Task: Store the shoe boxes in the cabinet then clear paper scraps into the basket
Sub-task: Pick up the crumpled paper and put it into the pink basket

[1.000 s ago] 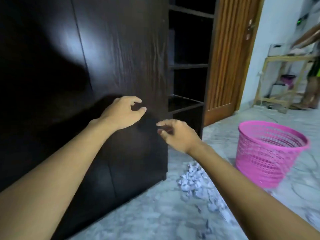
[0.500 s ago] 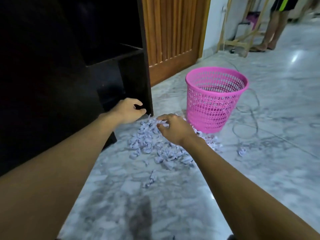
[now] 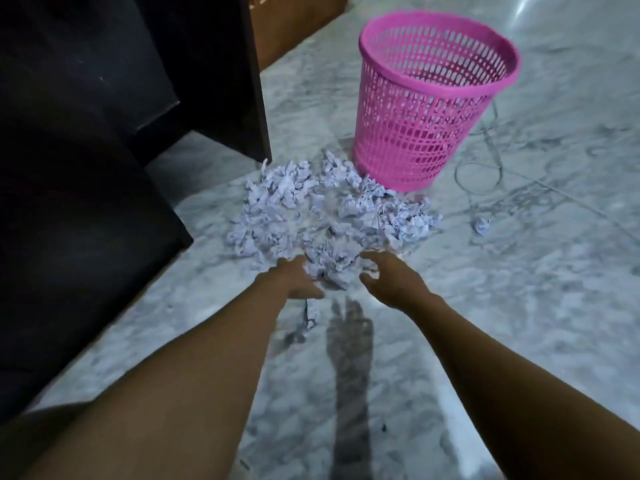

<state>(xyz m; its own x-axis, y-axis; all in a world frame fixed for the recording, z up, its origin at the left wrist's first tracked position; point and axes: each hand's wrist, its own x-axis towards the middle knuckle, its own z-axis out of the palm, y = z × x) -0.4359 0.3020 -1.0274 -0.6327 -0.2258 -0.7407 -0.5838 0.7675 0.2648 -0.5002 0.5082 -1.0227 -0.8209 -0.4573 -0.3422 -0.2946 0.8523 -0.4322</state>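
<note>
**A:** Head view, looking down. Where are the scraps?

**B:** The paper scraps [image 3: 329, 213] are crumpled and pale, heaped in one pile on the marble floor [image 3: 519, 306]. The pile lies between the cabinet [image 3: 104, 150] on the left and the basket [image 3: 433, 98] beyond it on the right. The far edge of the pile lies just at the basket's foot. One stray scrap [image 3: 481, 225] sits apart to the right, near a thin cable [image 3: 479, 178].

**A:** And the basket?

**B:** Pink, mesh wall, upright. I can't tell what is inside.

**A:** Hands?

**B:** Both are at the near edge of the pile, with a clump of scraps between them. The left hand [image 3: 294, 278] has its fingers reaching into the clump, touching paper. The tips are blurred, so I can't tell whether they pinch anything. The right hand [image 3: 391, 282] has its fingers apart and loosely curved, with nothing in them, just short of the paper.

**A:** Anything else?

**B:** There is an arm's shadow [image 3: 349, 358] on the floor between the forearms, and a wooden door [image 3: 294, 29] behind the cabinet.
</note>
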